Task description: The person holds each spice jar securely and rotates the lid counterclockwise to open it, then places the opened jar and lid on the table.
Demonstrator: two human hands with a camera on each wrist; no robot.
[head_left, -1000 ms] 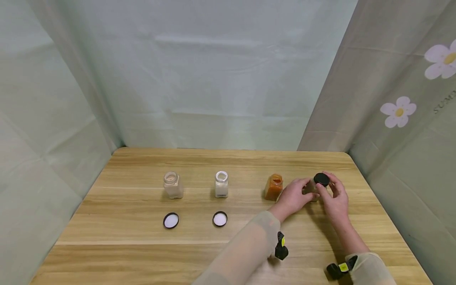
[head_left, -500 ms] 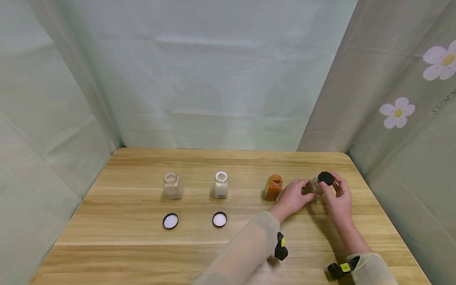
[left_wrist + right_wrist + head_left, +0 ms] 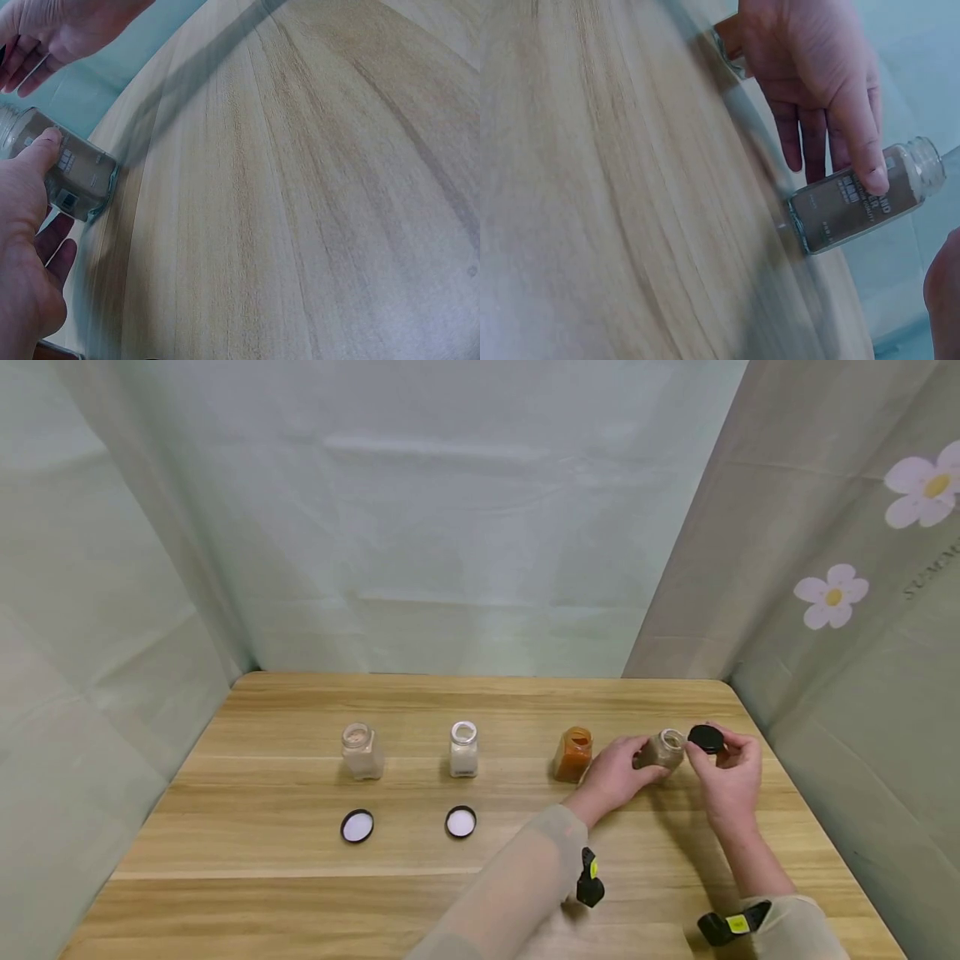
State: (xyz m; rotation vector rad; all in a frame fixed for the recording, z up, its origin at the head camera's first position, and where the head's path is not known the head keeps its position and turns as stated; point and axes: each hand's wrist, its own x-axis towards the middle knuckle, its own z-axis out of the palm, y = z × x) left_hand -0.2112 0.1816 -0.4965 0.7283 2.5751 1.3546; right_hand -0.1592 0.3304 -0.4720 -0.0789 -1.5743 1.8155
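Note:
My left hand [image 3: 617, 770] grips a square glass spice jar [image 3: 663, 750] of grey-brown powder, its mouth uncovered and tilted to the right. In the right wrist view the thumb presses the printed side of this jar [image 3: 855, 204]. Just right of the mouth, my right hand [image 3: 731, 781] pinches a round black lid [image 3: 706, 739], held apart from the jar. An open jar of orange powder [image 3: 574, 754] stands left of my left hand. In the left wrist view the right hand [image 3: 71, 34] hangs above the jar [image 3: 79, 165].
Farther left on the wooden table [image 3: 285, 893] stand two more open jars, one with white contents [image 3: 464, 752] and one with pale beige powder [image 3: 363, 753]. Two black-rimmed lids lie in front of them, a middle lid [image 3: 461, 822] and a left lid [image 3: 357, 826], white insides up.
The black lid has come off the grey-brown jar and moved right with my right hand, leaving the mouth uncovered. My left hand stays round the jar, which now tilts right.

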